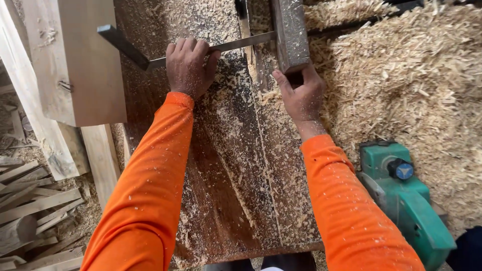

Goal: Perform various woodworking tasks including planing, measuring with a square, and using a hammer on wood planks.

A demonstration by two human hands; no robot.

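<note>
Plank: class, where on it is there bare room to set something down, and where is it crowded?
The plank lies free between the two orange sleeves, down to its near end. Its far end is crowded: the left hand presses the metal bar, the right hand grips the block. Shavings and the green planer fill the right side.

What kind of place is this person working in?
Most likely a woodworking shop: a heap of wood shavings, a green electric planer, offcuts of timber on the floor, and a dusty plank under both hands.

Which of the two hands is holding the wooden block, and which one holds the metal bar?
The right hand grips the wooden block; the left hand is closed over the flat metal bar.
</note>
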